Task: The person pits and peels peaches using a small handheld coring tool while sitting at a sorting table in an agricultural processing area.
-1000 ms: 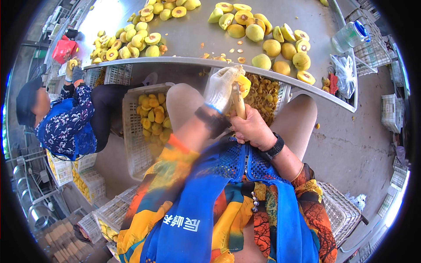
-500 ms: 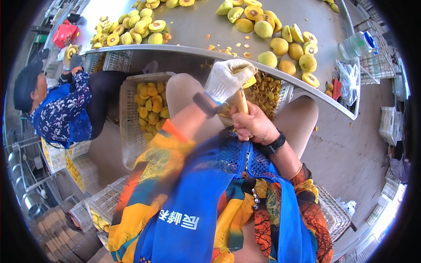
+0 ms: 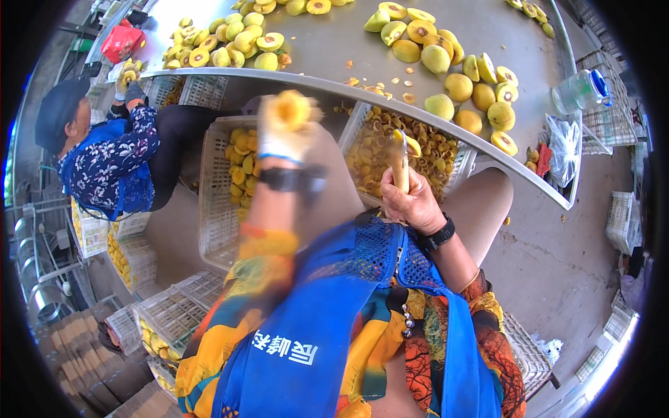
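Observation:
My left hand [image 3: 279,139], in a white glove and smeared by motion, grips a yellow peach half [image 3: 291,110] with its hollow facing up. It hovers over my left knee, beside a crate [image 3: 209,188] of yellow peach halves [image 3: 240,167]. My bare right hand [image 3: 416,203] is wrapped round the wooden handle of a pitting tool [image 3: 401,174] with a curved metal end. A yellow-brown piece [image 3: 412,145], perhaps a cut-out pit, sits at that end. Below the tool stands a crate [image 3: 354,127] of brownish pits and scraps [image 3: 376,150].
A metal table [image 3: 320,49] spans the front, bearing halved peaches [image 3: 446,66] and a heap [image 3: 226,42] at left. A clear jug [image 3: 578,92] and plastic bag [image 3: 562,150] are at right. A co-worker [image 3: 104,150] sits at left. Stacked crates [image 3: 178,306] stand behind.
My left hand has moved left, away from the tool, carrying the peach half toward the left crate. My right hand stays near the same place, with a piece now showing at the tool's end.

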Action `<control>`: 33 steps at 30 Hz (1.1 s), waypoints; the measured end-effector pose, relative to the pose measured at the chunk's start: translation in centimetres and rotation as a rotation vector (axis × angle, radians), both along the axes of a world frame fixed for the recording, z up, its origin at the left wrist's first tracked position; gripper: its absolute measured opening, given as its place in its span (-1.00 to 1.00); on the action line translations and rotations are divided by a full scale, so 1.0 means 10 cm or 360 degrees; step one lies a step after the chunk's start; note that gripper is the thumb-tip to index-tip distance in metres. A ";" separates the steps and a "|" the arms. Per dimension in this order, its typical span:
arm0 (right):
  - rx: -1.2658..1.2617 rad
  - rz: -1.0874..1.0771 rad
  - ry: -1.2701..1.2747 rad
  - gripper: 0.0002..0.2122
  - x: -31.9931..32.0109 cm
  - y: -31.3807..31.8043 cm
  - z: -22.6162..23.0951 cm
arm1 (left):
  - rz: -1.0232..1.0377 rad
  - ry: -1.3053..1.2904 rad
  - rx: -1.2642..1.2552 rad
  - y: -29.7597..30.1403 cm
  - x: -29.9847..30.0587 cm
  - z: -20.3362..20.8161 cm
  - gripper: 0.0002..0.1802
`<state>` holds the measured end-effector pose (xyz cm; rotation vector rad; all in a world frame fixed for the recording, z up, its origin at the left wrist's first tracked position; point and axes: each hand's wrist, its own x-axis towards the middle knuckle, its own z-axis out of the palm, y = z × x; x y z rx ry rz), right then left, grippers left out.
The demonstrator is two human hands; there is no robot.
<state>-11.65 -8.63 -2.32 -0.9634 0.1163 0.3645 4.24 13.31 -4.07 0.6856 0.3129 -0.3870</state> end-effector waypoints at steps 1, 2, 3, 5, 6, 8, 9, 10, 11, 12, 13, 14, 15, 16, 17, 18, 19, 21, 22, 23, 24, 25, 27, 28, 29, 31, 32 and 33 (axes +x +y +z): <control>-0.0423 -0.0002 -0.0129 -0.87 0.01 -0.03 -0.07 | 0.0222 0.0029 0.0120 0.24 0.01 0.10 -0.51; -0.0851 -0.0010 -0.0253 -0.85 0.02 -0.05 -0.15 | 0.0217 -0.0089 0.0667 0.57 0.06 0.10 -0.51; -0.1271 0.0001 -0.0376 -0.83 0.01 -0.06 -0.20 | 0.0227 -0.0204 0.1221 0.88 0.05 0.11 -0.50; -0.1844 0.0144 -0.0275 -0.73 0.01 -0.14 -0.24 | -0.0011 -0.0445 0.2933 1.01 0.08 0.26 -0.53; -0.1885 0.0113 -0.0250 -0.71 -0.01 -0.14 -0.30 | 0.0087 -0.0798 0.3410 0.95 0.06 0.33 -0.58; -0.1822 0.0037 -0.0227 -0.70 -0.01 -0.15 -0.46 | 0.0141 -0.1173 0.3056 0.45 0.06 0.51 -0.63; -0.1850 0.0037 -0.0250 -0.70 -0.04 -0.17 -0.44 | -0.0104 -0.1330 0.2717 0.00 0.02 0.74 -0.66; -0.1856 0.0062 -0.0304 -0.70 -0.03 -0.17 -0.37 | -0.0078 -0.1471 0.2781 -0.30 0.03 0.63 -0.67; -0.1864 0.0082 -0.0373 -0.71 0.01 -0.16 -0.35 | -0.0343 -0.1800 0.2814 -0.64 0.05 0.58 -0.64; -0.1968 0.0134 -0.0298 -0.71 -0.02 -0.16 -0.37 | -0.0378 -0.2145 0.2820 -0.98 0.03 0.57 -0.65; -0.1975 0.0090 -0.0219 -0.72 -0.04 -0.21 -0.40 | -0.0587 -0.2156 0.2721 -1.38 0.03 0.53 -0.65; -0.1954 0.0015 -0.0288 -0.74 -0.09 -0.22 -0.42 | -0.0784 -0.2252 0.2697 -1.71 0.10 0.45 -0.70; -0.1913 0.0065 -0.0121 -0.75 -0.14 -0.28 -0.39 | -0.1242 -0.1930 0.2905 -2.14 0.09 0.43 -0.73; -0.1807 -0.0036 -0.0103 -0.75 -0.20 -0.30 -0.30 | -0.1363 -0.1868 0.2957 -2.46 0.07 0.27 -0.74; -0.2051 0.0018 -0.0579 -0.74 -0.23 -0.28 -0.12 | -0.1416 -0.1709 0.2918 -2.63 0.09 0.09 -0.71; -0.1951 -0.0025 -0.0437 -0.74 -0.31 -0.32 -0.20 | -0.1420 -0.1438 0.3131 -2.84 0.04 0.02 -0.71; -0.1852 -0.0066 -0.0295 -0.75 -0.35 -0.36 -0.28 | -0.1421 -0.1149 0.3323 -2.95 0.05 -0.06 -0.71; -0.1831 -0.0061 -0.0109 -0.75 -0.39 -0.34 -0.16 | -0.1401 -0.1392 0.3104 -2.92 0.11 -0.12 -0.71; -0.1818 -0.0069 -0.0013 -0.75 -0.45 -0.35 -0.10 | -0.1391 -0.1520 0.2989 -2.88 0.13 -0.09 -0.71; -0.1862 -0.0202 -0.0083 -0.77 -0.47 -0.34 -0.16 | -0.1338 -0.1614 0.2978 -2.77 0.15 -0.02 -0.73; -0.1851 -0.0199 -0.0033 -0.77 -0.49 -0.38 -0.14 | -0.1274 -0.1695 0.2865 -2.68 0.24 -0.06 -0.74; -0.1833 -0.0180 0.0019 -0.77 -0.48 -0.38 -0.06 | -0.1287 -0.1785 0.2667 -2.41 0.30 0.15 -0.71; -0.1852 -0.0404 -0.0004 -0.75 -0.45 -0.41 -0.04 | -0.0802 -0.1583 0.2052 -2.06 0.33 0.26 -0.62; -0.1823 -0.0551 -0.0059 -0.74 -0.38 -0.39 0.09 | -0.0862 -0.1180 0.1563 -1.89 0.28 0.41 -0.61; -0.1804 -0.0676 -0.0123 -0.73 -0.32 -0.37 0.17 | -0.0880 -0.0753 0.1079 -1.67 0.22 0.54 -0.60; -0.1744 -0.0766 -0.0173 -0.65 -0.21 -0.41 0.12 | -0.1007 -0.1404 0.1335 -1.31 0.18 0.53 -0.53; -0.1734 -0.0836 -0.0299 -0.64 -0.11 -0.42 0.09 | -0.0970 -0.1752 0.1469 -1.19 0.17 0.46 -0.45; -0.1726 -0.0899 -0.0425 -0.63 -0.03 -0.41 0.08 | -0.0827 -0.2131 0.1613 -1.11 0.14 0.31 -0.35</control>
